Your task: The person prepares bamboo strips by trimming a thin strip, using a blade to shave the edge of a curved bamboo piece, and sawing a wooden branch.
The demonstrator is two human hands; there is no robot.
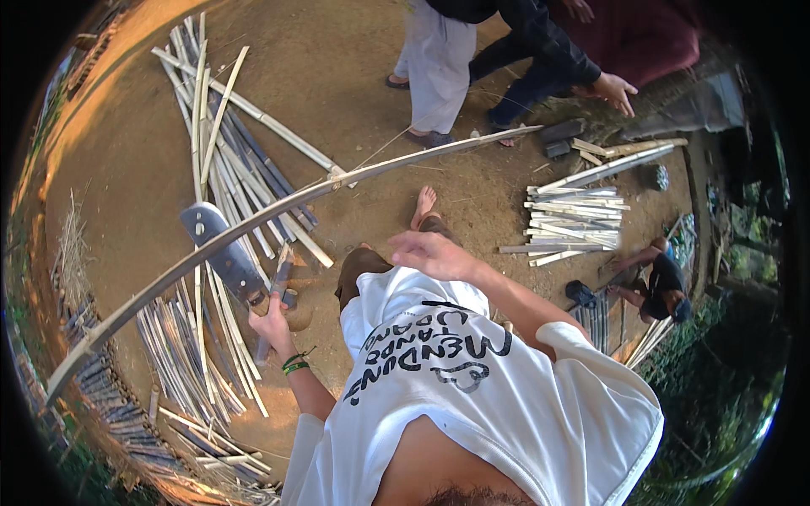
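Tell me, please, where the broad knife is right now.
In the head view, left of centre: the broad knife is in the person's left hand, its blade crossing the long bamboo strip.

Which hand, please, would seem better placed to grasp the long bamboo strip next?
Probably the right hand: it looks empty, with its fingers extended. The left hand is closed on the broad knife, so it would likely need to release that before grasping the long bamboo strip.
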